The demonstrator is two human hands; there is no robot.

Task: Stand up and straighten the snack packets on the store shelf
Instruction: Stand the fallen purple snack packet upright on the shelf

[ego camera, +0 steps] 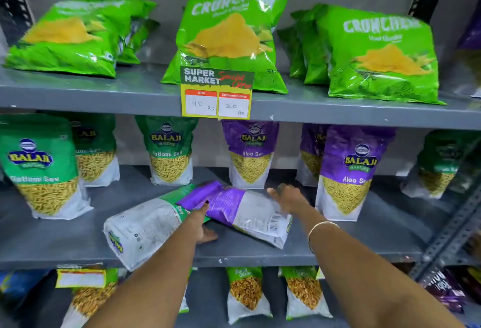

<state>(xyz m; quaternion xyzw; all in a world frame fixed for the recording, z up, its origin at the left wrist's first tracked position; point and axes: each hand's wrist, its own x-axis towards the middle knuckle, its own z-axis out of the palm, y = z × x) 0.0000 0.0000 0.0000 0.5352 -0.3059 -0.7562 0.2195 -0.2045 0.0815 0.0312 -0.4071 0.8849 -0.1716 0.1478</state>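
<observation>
Two snack packets lie flat, back side up, on the middle shelf (pixel 78 239). The purple Aloo Sev packet (pixel 234 210) rests partly over the green Ratlami Sev packet (pixel 145 226), whose bottom end sticks out past the shelf's front edge. My left hand (pixel 201 223) touches the purple packet's lower left edge, its fingers partly under the packet. At the packet's right end, my right hand (pixel 286 197) reaches with fingers spread, blurred, just over the clear part. Upright green and purple packets stand behind them along the shelf.
The top shelf holds green Crunchem bags (pixel 229 33), some leaning, and a yellow price tag (pixel 217 93) hangs from its edge. More packets stand on the lower shelf (pixel 247 294). A slotted metal upright (pixel 453 226) runs at the right.
</observation>
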